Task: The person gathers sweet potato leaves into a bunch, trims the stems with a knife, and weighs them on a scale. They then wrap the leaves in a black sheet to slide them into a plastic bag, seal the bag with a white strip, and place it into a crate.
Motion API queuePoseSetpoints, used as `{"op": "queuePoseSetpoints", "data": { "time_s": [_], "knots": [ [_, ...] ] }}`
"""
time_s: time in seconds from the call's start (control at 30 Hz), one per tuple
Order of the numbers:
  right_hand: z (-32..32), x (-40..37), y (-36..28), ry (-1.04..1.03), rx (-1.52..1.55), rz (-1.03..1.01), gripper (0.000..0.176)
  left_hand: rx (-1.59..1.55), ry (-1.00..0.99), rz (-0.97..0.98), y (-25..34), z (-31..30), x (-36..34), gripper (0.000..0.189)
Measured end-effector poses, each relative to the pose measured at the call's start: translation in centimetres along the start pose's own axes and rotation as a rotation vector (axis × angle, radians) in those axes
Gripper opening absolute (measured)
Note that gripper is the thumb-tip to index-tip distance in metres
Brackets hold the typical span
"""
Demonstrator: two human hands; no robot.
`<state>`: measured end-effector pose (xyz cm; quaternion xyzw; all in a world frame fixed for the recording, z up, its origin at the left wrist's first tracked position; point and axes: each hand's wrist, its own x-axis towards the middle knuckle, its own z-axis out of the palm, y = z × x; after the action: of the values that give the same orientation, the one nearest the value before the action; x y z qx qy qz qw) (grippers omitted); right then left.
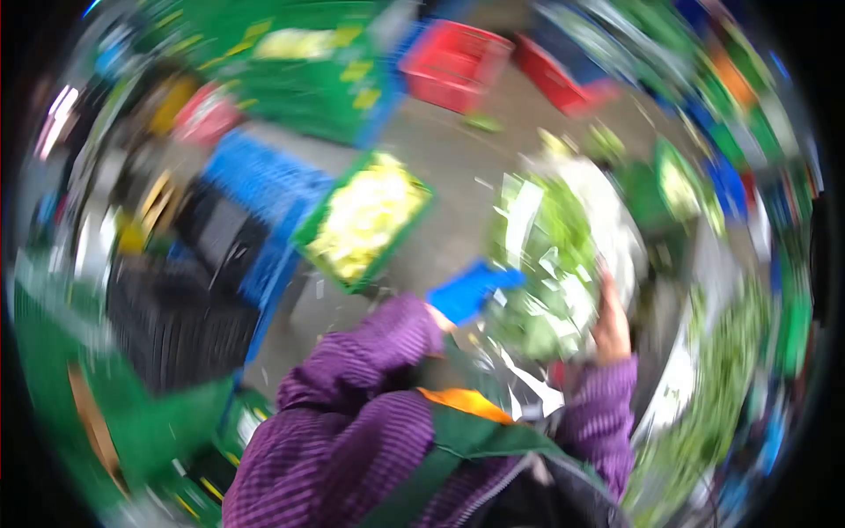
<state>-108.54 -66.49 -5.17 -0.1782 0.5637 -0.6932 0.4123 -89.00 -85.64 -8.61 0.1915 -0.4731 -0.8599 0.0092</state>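
A large clear plastic bag of leafy greens (550, 264) is held up between my two hands, with bright reflections on its film. My left hand (466, 292), in a blue glove, grips the bag's left side, its fingertips partly lost in blur. My bare right hand (610, 324) supports the right side, fingers pointing up along the plastic. Loose shiny film (528, 383) hangs below the bag, close to my apron. Behind the bag on the right is a whitish bulk (612, 220), smeared by motion.
Left of the bag stands a green crate (354, 287) full of pale yellow pieces. Blue crates (264, 172) and a black crate (180, 321) are further left. A red crate (453, 66) sits on the floor ahead. Long greens (713, 396) lie at the right.
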Motion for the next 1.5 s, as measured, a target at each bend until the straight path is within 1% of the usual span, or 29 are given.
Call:
{"op": "queuePoseSetpoints", "data": {
  "time_s": [0.03, 0.1, 0.13, 0.17, 0.2, 0.23, 0.3, 0.33, 0.4, 0.43, 0.47, 0.53, 0.6, 0.63, 0.67, 0.77, 0.87, 0.93, 0.97, 1.1, 1.13, 1.2, 1.23, 1.27, 1.3, 1.33, 1.43, 1.47, 1.5],
  "knots": [
    [-4.7, -0.5, 3.0, 0.099, 0.009, 0.004, 0.051, -0.046, 0.049, -0.092, 2.3, 1.6, -1.0, 0.039],
    [-3.5, -6.8, 0.4, -0.131, 0.098, 0.108, 0.087, -0.072, 0.065, -0.174, 0.9, 1.6, 0.7, 0.036],
    [-2.8, -9.3, 0.6, -0.037, 0.127, 0.085, 0.093, -0.072, 0.09, -0.228, -0.3, 1.6, 2.0, 0.039],
    [-2.7, -11.8, 1.0, -0.024, 0.075, 0.024, 0.092, -0.071, 0.023, -0.165, -0.7, 3.1, 2.1, 0.041],
    [-6.7, -8.2, 2.3, -0.016, 0.046, 0.019, 0.091, -0.09, -0.004, -0.142, -1.8, 3.4, 9.0, 0.044],
    [-3.7, -12.3, 0.9, 0.07, -0.005, -0.006, 0.089, -0.153, -0.185, -0.102, -1.3, 4.6, 7.4, 0.047],
    [-1.5, -17.3, 1.2, 0.238, -0.089, -0.015, 0.083, -0.129, -0.323, -0.147, -1.8, 6.8, 6.9, 0.048],
    [-2.2, -19.4, 2.8, 0.359, -0.054, -0.087, 0.077, -0.127, -0.385, -0.17, -2.8, 9.0, 7.3, 0.049],
    [-4.2, -24.1, 5.1, 0.481, -0.028, -0.077, 0.069, -0.11, -0.51, -0.232, -5.2, 13.8, 7.3, 0.05],
    [-7.0, -19.1, 6.2, 0.577, 0.027, -0.02, 0.063, -0.128, -0.523, -0.345, -6.8, 12.8, 14.9, 0.05],
    [-8.8, -19.7, 6.9, 0.673, 0.038, -0.029, 0.057, -0.119, -0.564, -0.391, -8.6, 14.8, 17.3, 0.05],
    [-10.4, -22.2, 8.5, 0.785, 0.076, -0.058, 0.051, -0.105, -0.634, -0.438, -12.7, 18.1, 19.4, 0.05],
    [-11.8, -23.9, 9.6, 0.91, 0.107, -0.077, 0.045, -0.147, -0.689, -0.592, -16.6, 20.8, 22.2, 0.047],
    [-12.3, -24.2, 9.4, 1.024, 0.098, -0.03, 0.043, -0.171, -0.682, -0.742, -17.9, 22.0, 23.9, 0.047],
    [-11.4, -23.5, 8.8, 1.131, 0.091, 0.022, 0.041, -0.162, -0.706, -0.792, -17.7, 22.1, 25.2, 0.047],
    [-12.9, -25.4, 8.3, 1.305, 0.053, -0.039, 0.04, -0.288, -0.77, -0.992, -21.4, 27.2, 27.1, 0.044],
    [-12.9, -26.6, 7.2, 1.375, 0.021, -0.074, 0.045, -0.255, -0.752, -1.028, -25.2, 31.1, 28.3, 0.04],
    [-13.4, -28.6, 10.6, 1.46, -0.007, -0.011, 0.039, -0.194, -0.766, -1.035, -26.8, 33.2, 28.0, 0.04],
    [-14.0, -29.0, 11.6, 1.467, 0.083, -0.046, 0.031, -0.154, -0.801, -1.032, -26.6, 34.7, 27.9, 0.041],
    [-17.0, -30.3, 11.3, 1.619, 0.048, -0.142, 0.023, 0.066, -0.883, -0.953, -25.6, 42.0, 28.3, 0.044],
    [-17.9, -30.1, 11.1, 1.668, 0.135, -0.186, 0.023, 0.142, -0.891, -0.939, -25.8, 43.4, 28.8, 0.044],
    [-20.3, -30.8, 12.7, 1.723, 0.086, -0.107, 0.023, 0.461, -1.006, -0.61, -27.3, 45.5, 30.1, 0.046],
    [-21.8, -31.2, 14.4, 1.747, 0.039, -0.023, 0.024, 0.476, -0.861, -0.489, -30.9, 45.2, 31.9, 0.035],
    [-22.8, -31.5, 15.7, 1.768, -0.013, 0.058, 0.024, 0.463, -0.84, -0.475, -32.7, 43.9, 33.4, 0.039],
    [-23.0, -31.7, 16.3, 1.774, 0.128, 0.111, 0.025, 0.513, -0.851, -0.455, -33.0, 43.0, 33.3, 0.04],
    [-22.9, -32.0, 17.3, 1.768, 0.186, 0.067, 0.028, 0.564, -0.86, -0.435, -32.9, 41.5, 33.0, 0.04],
    [-21.1, -33.1, 15.4, 1.84, 0.278, 0.085, 0.039, 0.687, -0.853, -0.531, -32.1, 37.9, 31.0, 0.044],
    [-20.6, -33.6, 14.8, 1.82, 0.255, 0.11, 0.05, 0.774, -0.863, -0.603, -31.5, 37.4, 30.3, 0.049],
    [-20.1, -33.4, 14.3, 1.812, 0.235, 0.114, 0.058, 0.761, -0.851, -0.754, -30.8, 37.3, 29.6, 0.05]
  ]
}}
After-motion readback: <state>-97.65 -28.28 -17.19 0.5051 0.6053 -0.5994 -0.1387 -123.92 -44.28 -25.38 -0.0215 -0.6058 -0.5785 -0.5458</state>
